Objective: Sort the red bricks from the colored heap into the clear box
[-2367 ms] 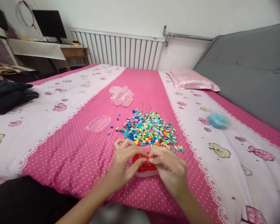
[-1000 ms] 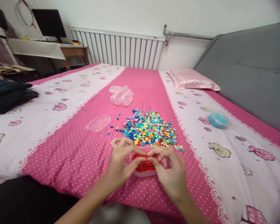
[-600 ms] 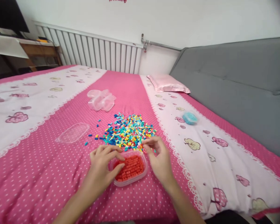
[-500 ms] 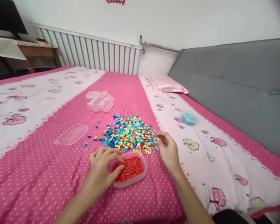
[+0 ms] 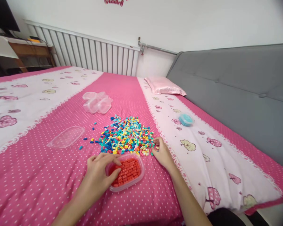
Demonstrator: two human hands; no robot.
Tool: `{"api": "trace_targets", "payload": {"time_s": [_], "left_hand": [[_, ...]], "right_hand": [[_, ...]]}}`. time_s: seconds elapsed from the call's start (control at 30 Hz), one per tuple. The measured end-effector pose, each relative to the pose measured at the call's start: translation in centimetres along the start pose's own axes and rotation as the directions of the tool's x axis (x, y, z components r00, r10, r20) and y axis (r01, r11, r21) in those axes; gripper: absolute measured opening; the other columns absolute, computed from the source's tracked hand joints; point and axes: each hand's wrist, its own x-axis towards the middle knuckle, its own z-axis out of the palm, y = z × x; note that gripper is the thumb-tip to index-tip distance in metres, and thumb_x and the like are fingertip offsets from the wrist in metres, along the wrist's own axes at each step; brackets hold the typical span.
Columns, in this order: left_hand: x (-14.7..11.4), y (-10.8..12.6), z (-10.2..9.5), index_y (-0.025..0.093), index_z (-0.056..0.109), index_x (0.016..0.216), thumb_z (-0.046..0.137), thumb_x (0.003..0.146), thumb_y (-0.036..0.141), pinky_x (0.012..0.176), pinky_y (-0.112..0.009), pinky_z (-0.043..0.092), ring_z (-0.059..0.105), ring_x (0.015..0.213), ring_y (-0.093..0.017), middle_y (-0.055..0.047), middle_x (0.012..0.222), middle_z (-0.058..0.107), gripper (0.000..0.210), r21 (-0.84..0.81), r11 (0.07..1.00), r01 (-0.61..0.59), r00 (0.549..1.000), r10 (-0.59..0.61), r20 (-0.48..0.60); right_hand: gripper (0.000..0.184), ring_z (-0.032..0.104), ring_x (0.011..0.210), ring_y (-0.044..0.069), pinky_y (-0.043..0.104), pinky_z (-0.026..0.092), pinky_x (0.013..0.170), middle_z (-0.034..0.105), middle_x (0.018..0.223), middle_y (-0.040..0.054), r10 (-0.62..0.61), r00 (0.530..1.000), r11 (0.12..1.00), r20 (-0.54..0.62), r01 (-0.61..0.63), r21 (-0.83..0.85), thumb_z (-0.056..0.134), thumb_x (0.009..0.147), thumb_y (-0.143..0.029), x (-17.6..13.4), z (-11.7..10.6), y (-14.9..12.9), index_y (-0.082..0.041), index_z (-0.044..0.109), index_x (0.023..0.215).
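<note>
A clear plastic container [image 5: 142, 172] filled with rows of small red toy bricks [image 5: 129, 171] rests on the bed just in front of me. My left hand [image 5: 101, 171] is curled over its left end, thumb and fingertips reaching inside the rim above the bricks. Just beyond lies a loose pile of small multicoloured toy bricks [image 5: 127, 135], mostly blue, yellow, teal, white and red. At the pile's right edge is my right hand [image 5: 162, 153], its fingers bent and drawn together among the bricks. Whatever is between those fingertips is too small to make out.
A clear lid [image 5: 67, 137] lies flat to the left, with a few stray bricks between it and the pile. Behind it are several stacked empty clear containers [image 5: 97, 103]. A closed container of light-blue pieces [image 5: 185, 120] sits at right. Farther back are a pink pillow [image 5: 165, 85] and grey headboard [image 5: 238, 75].
My right hand has moved slightly down and inward onto the pile's right edge, its fingers closing. My left hand stays at the container. The whole view has shifted a little.
</note>
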Motion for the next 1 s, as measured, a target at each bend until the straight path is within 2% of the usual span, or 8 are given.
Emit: {"api": "trace_targets", "payload": {"time_s": [0.1, 0.2, 0.4, 0.53, 0.67, 0.83, 1.0], "left_hand": [[-0.1, 0.0, 0.1, 0.026, 0.072, 0.082, 0.066, 0.081, 0.031, 0.101, -0.056, 0.04, 0.068, 0.111, -0.034, -0.007, 0.111, 0.078, 0.008, 0.005, 1.0, -0.011, 1.0, 0.011, -0.02], [-0.1, 0.0, 0.1, 0.026, 0.072, 0.083, 0.066, 0.081, 0.031, 0.103, -0.057, 0.039, 0.068, 0.112, -0.033, -0.007, 0.11, 0.078, 0.008, 0.004, 1.0, -0.006, 1.0, 0.006, -0.024], [-0.1, 0.1, -0.1, 0.026, 0.072, 0.083, 0.065, 0.081, 0.032, 0.104, -0.062, 0.035, 0.067, 0.113, -0.035, -0.007, 0.115, 0.078, 0.009, 0.004, 1.0, 0.021, 1.0, -0.021, -0.01], [0.0, 0.1, -0.1, 0.026, 0.072, 0.082, 0.066, 0.081, 0.032, 0.103, -0.056, 0.04, 0.069, 0.11, -0.033, -0.006, 0.111, 0.079, 0.008, -0.007, 1.0, -0.023, 0.999, 0.023, -0.042], [-0.1, 0.3, -0.3, 0.027, 0.073, 0.083, 0.067, 0.081, 0.033, 0.102, -0.059, 0.039, 0.068, 0.111, -0.034, -0.007, 0.112, 0.079, 0.009, -0.01, 1.0, -0.009, 1.0, 0.009, -0.023], [0.0, 0.4, -0.3, 0.027, 0.073, 0.082, 0.068, 0.081, 0.032, 0.101, -0.058, 0.042, 0.068, 0.112, -0.034, -0.006, 0.112, 0.078, 0.008, -0.005, 1.0, -0.017, 0.999, 0.017, -0.036], [0.0, 0.1, -0.1, 0.027, 0.074, 0.083, 0.069, 0.081, 0.033, 0.101, -0.055, 0.043, 0.068, 0.113, -0.033, -0.005, 0.115, 0.077, 0.007, 0.0, 0.999, -0.044, 0.998, 0.044, -0.05]], "right_hand": [[0.019, 0.064, 0.09, 0.025, 0.041, 0.051, 0.085, 0.069, 0.092, 0.0056, -0.018, 1.0, 0.998, 0.001, 0.018, -0.066, 0.056, 0.074, -0.013, -0.1, -0.1, 0.0, -0.022, 0.063, 0.089], [0.01, 0.06, 0.089, 0.027, 0.042, 0.048, 0.085, 0.067, 0.089, 0.0066, -0.031, 0.999, 0.992, -0.01, 0.029, -0.125, 0.059, 0.077, -0.015, -0.2, -0.4, -0.1, -0.022, 0.065, 0.081], [0.011, 0.059, 0.093, 0.028, 0.043, 0.047, 0.089, 0.067, 0.091, 0.0083, -0.063, 0.998, 0.982, -0.025, 0.057, -0.179, 0.061, 0.083, -0.018, -0.3, -0.8, -0.7, -0.021, 0.07, 0.081], [0.017, 0.059, 0.098, 0.027, 0.043, 0.046, 0.094, 0.068, 0.097, 0.0072, -0.09, 0.996, 0.98, 0.0, 0.088, -0.178, 0.063, 0.08, -0.013, -0.3, -1.0, -1.0, -0.023, 0.074, 0.087], [0.015, 0.059, 0.099, 0.029, 0.045, 0.047, 0.094, 0.068, 0.097, 0.0078, -0.096, 0.995, 0.979, -0.001, 0.095, -0.179, 0.066, 0.079, -0.013, -0.3, -0.9, -1.1, -0.024, 0.075, 0.085], [0.01, 0.061, 0.097, 0.029, 0.045, 0.048, 0.091, 0.07, 0.096, 0.0089, -0.092, 0.996, 0.981, -0.017, 0.088, -0.17, 0.066, 0.082, -0.017, -0.1, -1.0, -0.8, -0.023, 0.074, 0.084], [0.008, 0.063, 0.087, 0.026, 0.04, 0.05, 0.082, 0.072, 0.089, 0.0068, -0.077, 0.997, 0.985, 0.003, 0.076, -0.154, 0.066, 0.082, -0.018, 0.1, -1.1, -0.6, -0.021, 0.072, 0.085]]}}
